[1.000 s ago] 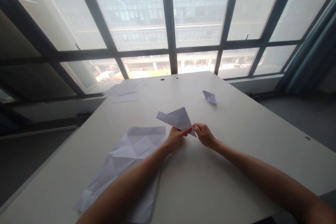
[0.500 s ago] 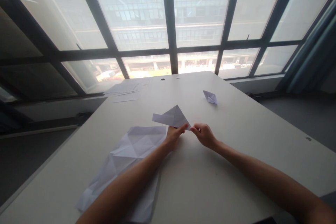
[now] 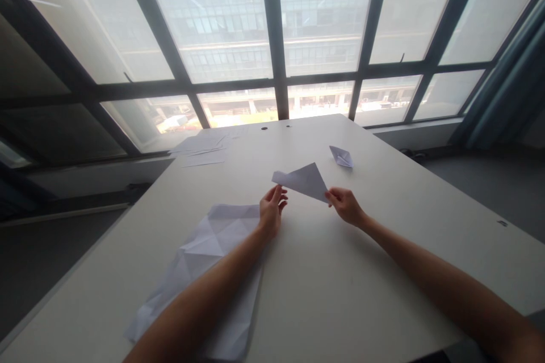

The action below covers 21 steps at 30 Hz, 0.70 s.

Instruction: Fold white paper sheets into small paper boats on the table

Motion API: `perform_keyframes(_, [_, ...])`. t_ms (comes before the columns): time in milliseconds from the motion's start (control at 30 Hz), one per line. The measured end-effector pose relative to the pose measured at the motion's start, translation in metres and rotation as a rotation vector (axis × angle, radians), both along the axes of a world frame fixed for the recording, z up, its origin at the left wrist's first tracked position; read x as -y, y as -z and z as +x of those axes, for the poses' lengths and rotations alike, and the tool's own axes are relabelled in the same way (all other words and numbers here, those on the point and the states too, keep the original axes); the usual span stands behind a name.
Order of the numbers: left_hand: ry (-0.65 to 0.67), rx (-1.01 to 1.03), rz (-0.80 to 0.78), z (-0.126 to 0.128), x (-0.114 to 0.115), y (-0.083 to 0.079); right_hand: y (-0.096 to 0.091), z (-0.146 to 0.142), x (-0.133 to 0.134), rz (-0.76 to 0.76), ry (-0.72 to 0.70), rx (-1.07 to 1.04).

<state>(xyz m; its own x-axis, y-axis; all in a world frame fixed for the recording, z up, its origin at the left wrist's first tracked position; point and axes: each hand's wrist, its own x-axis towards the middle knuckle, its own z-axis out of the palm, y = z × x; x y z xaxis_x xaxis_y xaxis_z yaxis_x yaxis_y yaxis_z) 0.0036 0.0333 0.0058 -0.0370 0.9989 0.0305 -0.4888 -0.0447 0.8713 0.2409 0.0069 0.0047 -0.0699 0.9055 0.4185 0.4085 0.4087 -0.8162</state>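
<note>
A folded sheet of white paper [image 3: 305, 180], roughly triangular with a strip sticking out at its left, is held above the table between my hands. My left hand [image 3: 272, 207] pinches its left end from below, thumb and finger closed on the edge with the other fingers curled loosely. At the lower right corner, my right hand [image 3: 344, 204] grips the paper between thumb and fingers. Under and beside my left forearm lies a large creased sheet of paper [image 3: 208, 238], partly hidden by the arm.
A small folded paper boat [image 3: 341, 156] rests on the white table [image 3: 323, 295] at the back right. Several flat paper sheets [image 3: 200, 144] lie at the far left edge. Windows [image 3: 230, 17] rise behind the table, and a blue curtain [image 3: 502, 79] hangs at the right.
The folded paper has moved right and turned, showing a plainer face. My left hand has shifted from near its right corner to its left end; my right hand has moved slightly right and away.
</note>
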Motion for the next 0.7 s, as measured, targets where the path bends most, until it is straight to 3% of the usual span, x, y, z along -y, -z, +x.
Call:
perform_keyframes(200, [-0.024,0.029,0.065,-0.007,-0.006,-0.003,0.007,0.02,-0.015,-0.022,-0.041,0.005])
perform_keyframes(367, [-0.049,0.03,0.016,-0.009,-0.014,0.001,0.007,0.028,-0.019,-0.024,-0.078,0.001])
perform_keyframes(433, [0.011,0.075,-0.052,-0.012,-0.019,0.002,0.005,0.029,-0.017,-0.04,-0.102,0.004])
perform_keyframes(533, [0.205,0.103,-0.156,-0.02,-0.024,0.001,0.002,0.03,-0.015,-0.07,-0.126,0.01])
perform_keyframes(700, [0.396,0.038,-0.184,-0.034,-0.029,-0.001,0.002,0.034,-0.015,-0.078,-0.113,0.034])
